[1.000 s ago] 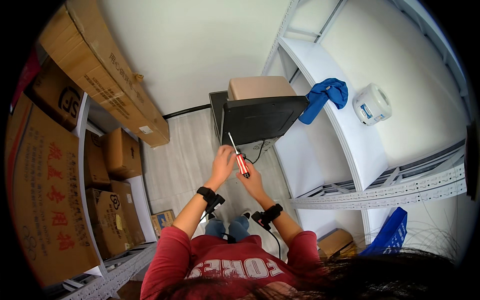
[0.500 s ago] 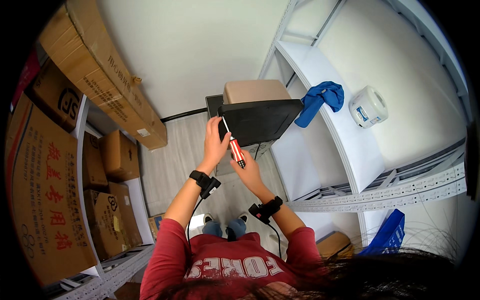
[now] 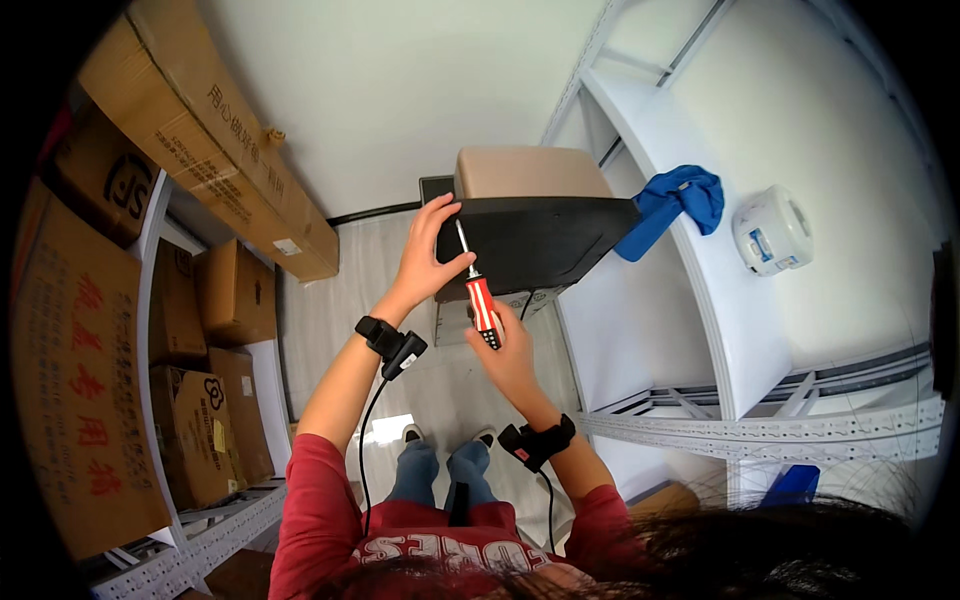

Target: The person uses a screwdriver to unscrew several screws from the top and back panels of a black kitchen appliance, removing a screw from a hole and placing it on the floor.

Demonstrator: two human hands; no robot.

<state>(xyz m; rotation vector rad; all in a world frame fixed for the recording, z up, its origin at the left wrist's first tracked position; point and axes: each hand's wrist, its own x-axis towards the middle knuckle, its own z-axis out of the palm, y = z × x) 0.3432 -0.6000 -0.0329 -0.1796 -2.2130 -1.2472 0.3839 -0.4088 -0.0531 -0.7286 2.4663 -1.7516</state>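
Your right grip (image 3: 510, 360) is closed around the red-and-white handle of one screwdriver (image 3: 482, 303) near the center of the frame, the shaft pointing up toward the upper-left corner of a single black panel (image 3: 550, 232); whether the tip touches it, you cannot tell from this angle. Your left grip (image 3: 425, 262), partly open with thumb and fingers parted, is at the panel's left edge, the thumb just beside the shaft; whether it has hold of the panel is unclear. Two black wrist devices (image 3: 384, 340), one per arm, each trail a cable. Behind the panel is one beige box (image 3: 535, 172). At upper right, one blue cloth (image 3: 700, 195) drapes over a white shelf (image 3: 655, 125) near one white tub (image 3: 772, 232). One tall carton (image 3: 215, 150) leans at upper left; two shoes (image 3: 486, 436) show at lower center.
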